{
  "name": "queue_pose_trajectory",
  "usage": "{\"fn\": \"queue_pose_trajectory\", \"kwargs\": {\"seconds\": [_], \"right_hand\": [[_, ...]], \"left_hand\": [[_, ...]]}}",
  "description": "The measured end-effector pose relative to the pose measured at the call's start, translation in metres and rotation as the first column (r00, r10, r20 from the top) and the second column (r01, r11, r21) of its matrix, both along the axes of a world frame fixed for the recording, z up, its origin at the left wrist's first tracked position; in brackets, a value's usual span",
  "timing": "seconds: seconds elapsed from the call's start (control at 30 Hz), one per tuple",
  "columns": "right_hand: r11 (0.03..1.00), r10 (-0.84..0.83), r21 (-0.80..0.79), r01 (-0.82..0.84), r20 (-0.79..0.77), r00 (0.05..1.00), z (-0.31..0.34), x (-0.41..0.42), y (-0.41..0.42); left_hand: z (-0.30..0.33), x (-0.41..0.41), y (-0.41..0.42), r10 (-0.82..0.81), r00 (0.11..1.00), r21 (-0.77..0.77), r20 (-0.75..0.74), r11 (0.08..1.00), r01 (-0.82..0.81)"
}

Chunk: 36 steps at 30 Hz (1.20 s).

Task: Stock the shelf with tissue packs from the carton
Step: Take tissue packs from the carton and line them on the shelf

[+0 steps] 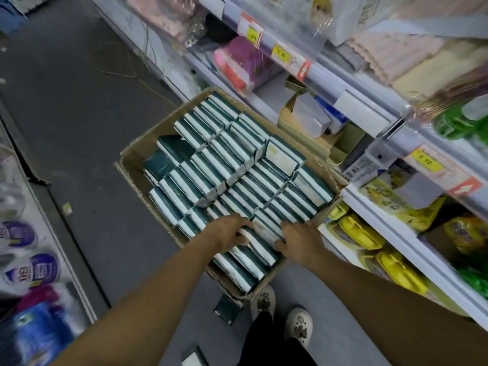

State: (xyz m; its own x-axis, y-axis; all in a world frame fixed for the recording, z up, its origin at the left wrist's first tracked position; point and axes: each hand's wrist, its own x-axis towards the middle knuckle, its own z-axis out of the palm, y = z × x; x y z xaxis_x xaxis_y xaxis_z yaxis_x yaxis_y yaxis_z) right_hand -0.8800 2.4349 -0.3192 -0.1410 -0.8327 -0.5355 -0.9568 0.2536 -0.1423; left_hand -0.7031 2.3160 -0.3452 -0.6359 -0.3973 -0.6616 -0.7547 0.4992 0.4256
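Note:
An open cardboard carton [137, 151] stands on the grey floor, packed with several rows of green-and-white tissue packs [224, 165]. My left hand [228, 232] and my right hand [298, 240] reach into the carton's near end. Both clasp a bundle of tissue packs [260, 244] from either side, with fingers curled down over its ends. The shelf [369, 204] rises along the right, right next to the carton.
The right shelving holds yellow packs [396, 268], pink goods [245, 62] and boxes behind price tags. A low shelf of blue and purple packs [31, 265] lines the left. Loose packs [227, 310] lie on the floor by my shoes [264, 299]. The aisle floor runs to the upper left.

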Motion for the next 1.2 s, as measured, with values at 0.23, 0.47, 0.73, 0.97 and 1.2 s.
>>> {"fn": "queue_pose_trajectory", "kwargs": {"seconds": [0.23,0.47,0.73,0.97,1.2], "right_hand": [[0.936,-0.269,-0.201,0.29,0.125,0.955,0.035,-0.037,-0.008],[0.741,-0.33,-0.487,0.462,0.335,0.882,0.111,-0.074,0.004],[0.418,-0.044,-0.849,0.323,0.337,0.941,0.205,-0.091,0.019],[0.211,0.006,-0.945,0.251,0.258,0.966,0.283,-0.106,0.028],[0.11,-0.005,-0.974,0.198,0.199,0.98,0.358,-0.135,0.063]], "left_hand": [[0.023,-0.012,0.002,0.064,0.983,-0.09,-0.171,0.993,-0.08],[0.102,-0.031,0.003,0.468,0.73,0.044,-0.497,0.854,-0.518],[0.226,-0.086,-0.019,0.803,0.267,0.529,-0.533,0.563,-0.635],[0.328,-0.112,-0.007,0.801,0.263,0.688,-0.538,0.597,-0.412],[0.406,-0.152,0.015,0.709,0.28,0.678,-0.647,0.704,-0.214]]}}
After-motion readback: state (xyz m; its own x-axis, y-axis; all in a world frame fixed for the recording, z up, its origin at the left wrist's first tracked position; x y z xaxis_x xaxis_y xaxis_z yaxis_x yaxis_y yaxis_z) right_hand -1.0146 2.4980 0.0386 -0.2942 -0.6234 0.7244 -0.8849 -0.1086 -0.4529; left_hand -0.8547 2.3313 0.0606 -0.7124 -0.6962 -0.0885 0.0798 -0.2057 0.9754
